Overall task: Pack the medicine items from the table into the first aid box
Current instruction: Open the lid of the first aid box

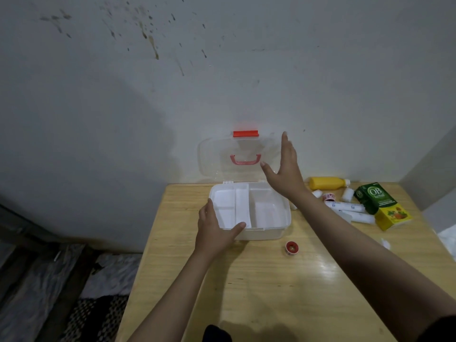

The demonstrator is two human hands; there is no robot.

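Nearest you on the pale wooden worktop sits a small red round tin. Your left hand braces the white plastic first aid box, fingers straight. Your right hand hovers spread by the clear raised lid. Box looks empty, so packing's barely started. Next, probably grab the green and yellow carton to your right.

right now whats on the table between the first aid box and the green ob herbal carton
In the head view, the right forearm crosses that stretch; behind it lie white bandage rolls and a small red-and-white item, between the first aid box and green carton.
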